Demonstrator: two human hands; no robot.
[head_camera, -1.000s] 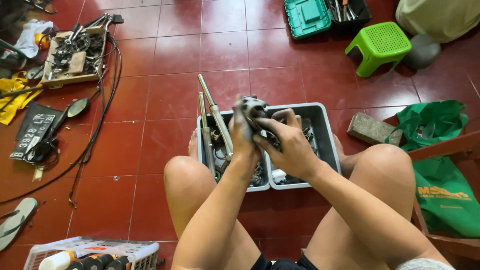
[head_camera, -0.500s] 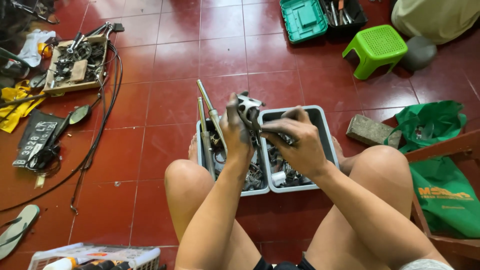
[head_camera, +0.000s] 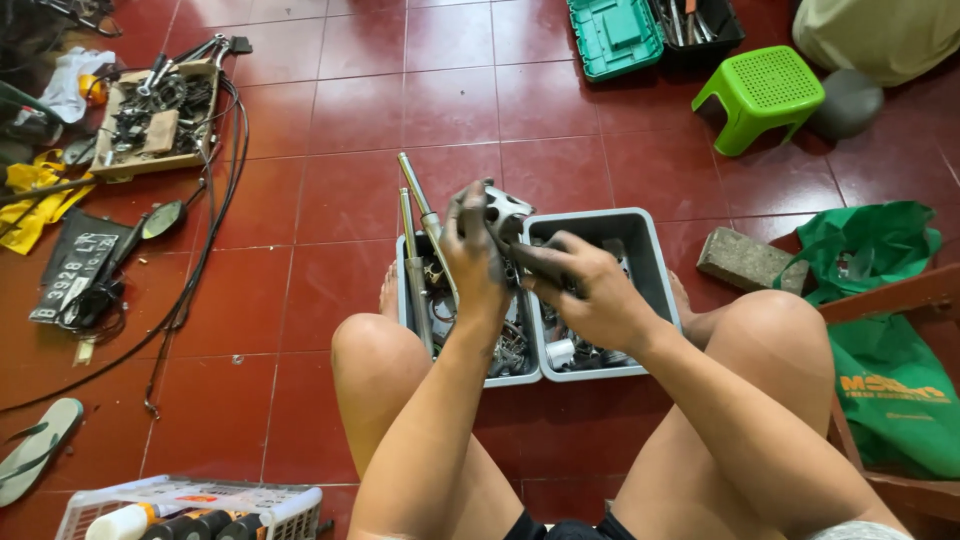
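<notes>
Currently:
- red tiled floor (head_camera: 330, 110) carries everything; person sits on it, knees apart.
- two grey bins (head_camera: 645, 260) side by side between the legs, full of small metal parts; two long metal rods (head_camera: 418, 205) stick out of the left bin.
- green stool (head_camera: 760, 95) and green toolbox (head_camera: 615, 35) well apart, far right.
- grey metal part (head_camera: 503, 210) held above the bins.
- left hand (head_camera: 475, 265): grimy, grip wrapped around the part's left side.
- right hand (head_camera: 585, 290): grip curled tight on a dark piece at the part's right; exact piece hard to tell.

green printed bag (head_camera: 895, 395) right | black plate (head_camera: 72, 268) left floor
</notes>
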